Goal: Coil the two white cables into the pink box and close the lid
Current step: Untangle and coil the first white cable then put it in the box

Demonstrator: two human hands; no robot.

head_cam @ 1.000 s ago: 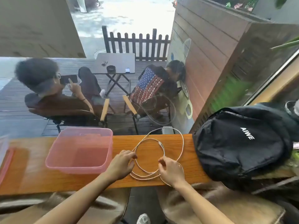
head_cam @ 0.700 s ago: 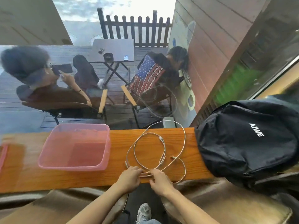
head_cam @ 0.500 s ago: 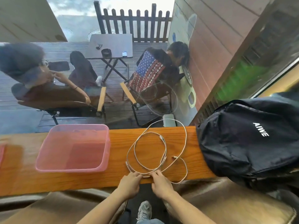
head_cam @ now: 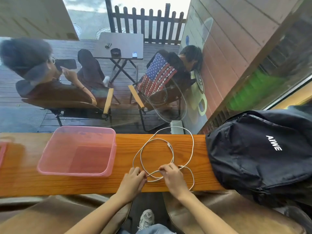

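A long wooden worktop [head_cam: 25,181] runs from left to right in front of a glass window; behind the glass there is a deck with two seated people and a small folding table [head_cam: 120,44]. On the right end of the worktop a black backpack [head_cam: 258,157] lies and covers the far and near edges. The pink box [head_cam: 76,150] stands open on the left part, with bare wood all around it. Between the box and the backpack the white cables [head_cam: 172,149] lie in loose loops, and one loop passes over the far edge. The left hand [head_cam: 133,180] and the right hand [head_cam: 173,178] rest at the near edge, palms down, and their fingers [head_cam: 163,169] pinch the near part of the loops.
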